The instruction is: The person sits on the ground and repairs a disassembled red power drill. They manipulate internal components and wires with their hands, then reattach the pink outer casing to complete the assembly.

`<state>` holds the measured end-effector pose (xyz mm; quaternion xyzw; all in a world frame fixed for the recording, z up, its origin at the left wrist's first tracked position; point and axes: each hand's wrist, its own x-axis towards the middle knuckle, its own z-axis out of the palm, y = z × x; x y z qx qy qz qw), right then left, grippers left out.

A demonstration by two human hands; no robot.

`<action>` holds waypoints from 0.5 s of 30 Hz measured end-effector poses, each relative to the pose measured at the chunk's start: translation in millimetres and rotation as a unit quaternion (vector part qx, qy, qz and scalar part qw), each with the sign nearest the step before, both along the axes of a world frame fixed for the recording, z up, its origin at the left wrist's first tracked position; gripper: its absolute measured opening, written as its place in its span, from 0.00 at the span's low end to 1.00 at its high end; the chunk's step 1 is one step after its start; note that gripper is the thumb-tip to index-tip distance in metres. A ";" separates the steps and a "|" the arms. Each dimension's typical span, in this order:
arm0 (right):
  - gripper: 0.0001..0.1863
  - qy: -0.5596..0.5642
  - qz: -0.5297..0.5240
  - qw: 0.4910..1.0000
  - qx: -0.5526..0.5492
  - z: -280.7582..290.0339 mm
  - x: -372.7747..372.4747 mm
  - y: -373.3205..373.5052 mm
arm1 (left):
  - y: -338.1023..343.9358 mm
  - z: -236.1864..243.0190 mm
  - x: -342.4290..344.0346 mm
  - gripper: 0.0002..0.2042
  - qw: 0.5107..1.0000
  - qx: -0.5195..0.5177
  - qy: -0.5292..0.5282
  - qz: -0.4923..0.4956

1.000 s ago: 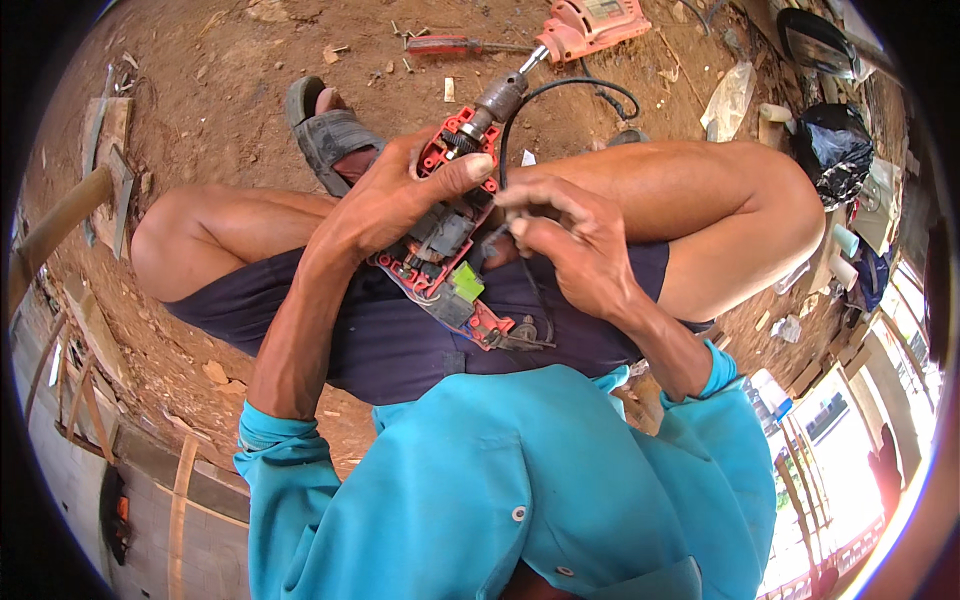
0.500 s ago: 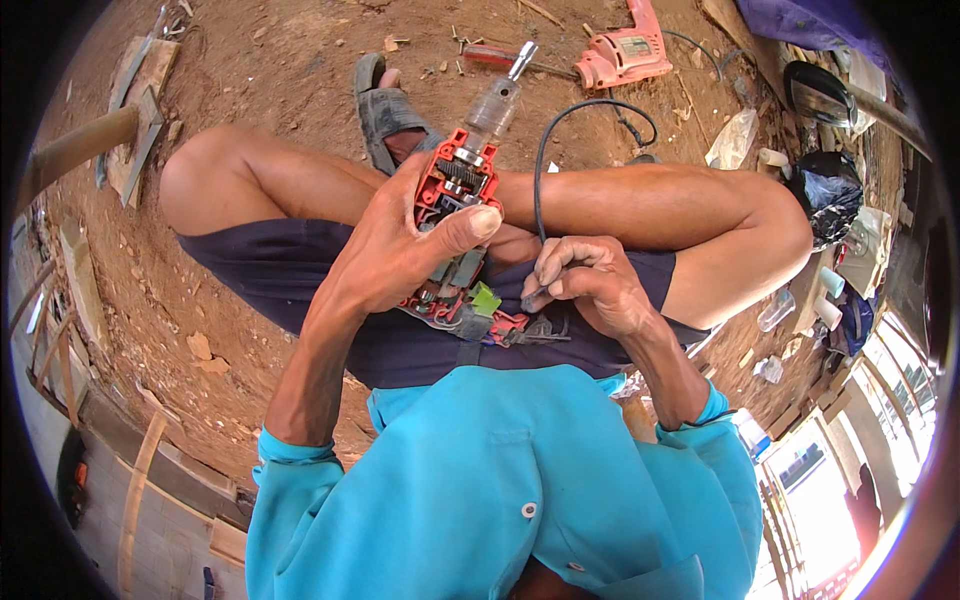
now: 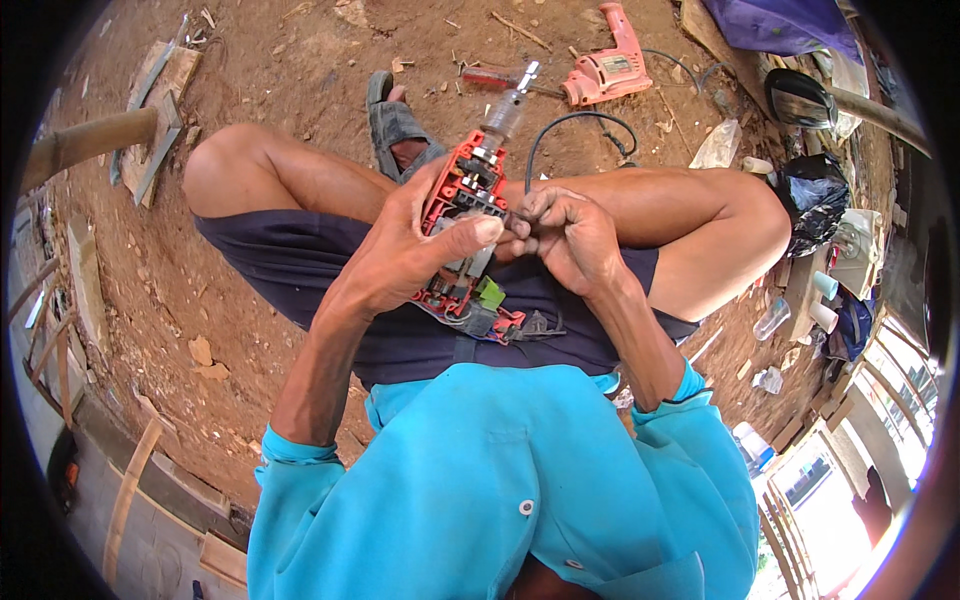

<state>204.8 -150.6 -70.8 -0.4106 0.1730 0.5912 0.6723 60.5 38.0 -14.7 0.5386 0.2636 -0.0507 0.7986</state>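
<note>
Above the lap of a person seated on bare dirt, the left hand (image 3: 400,255) is clamped around an opened red electric drill with exposed innards and a metal chuck (image 3: 468,215), its chuck pointing away toward the sandalled foot (image 3: 398,125). Just beside it, the right hand (image 3: 570,240) has its fingertips (image 3: 522,212) pinched together on a small part at the drill's side, too small to identify. Well beyond, a second, salmon-red drill (image 3: 605,68) and a red-handled screwdriver (image 3: 492,77) lie on the ground.

Left hand (image 3: 415,255) is wrapped in a grip, thumb stretched across; right hand (image 3: 570,235) pinches fingertips right beside it, both forearms raised over the lap.
</note>
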 end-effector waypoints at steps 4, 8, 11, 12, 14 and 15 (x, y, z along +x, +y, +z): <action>0.07 0.018 -0.012 0.995 0.094 -11.5 2.9 -0.2 | -0.8 11.6 12.5 0.43 0.999 -0.019 -0.001 -0.035; 0.13 -0.139 -0.013 0.990 -0.011 -29.5 -4.6 -6.3 | 1.4 0.9 16.8 0.42 0.999 -0.004 0.015 -0.043; 0.25 -0.165 -0.035 0.984 -0.062 6.5 -17.0 23.2 | 2.7 -8.5 14.6 0.39 1.000 -0.009 0.015 -0.024; 0.24 -0.147 -0.035 0.987 -0.056 11.4 -16.0 28.5 | 2.7 -9.6 13.8 0.37 1.000 -0.012 0.014 -0.017; 0.23 -0.112 -0.035 0.992 -0.042 11.5 -11.0 37.7 | 4.8 -9.2 15.9 0.38 1.000 -0.001 0.007 -0.024; 0.23 -0.103 0.001 0.994 -0.031 9.4 -7.7 40.3 | 5.7 -9.2 18.4 0.38 1.000 0.004 0.002 -0.027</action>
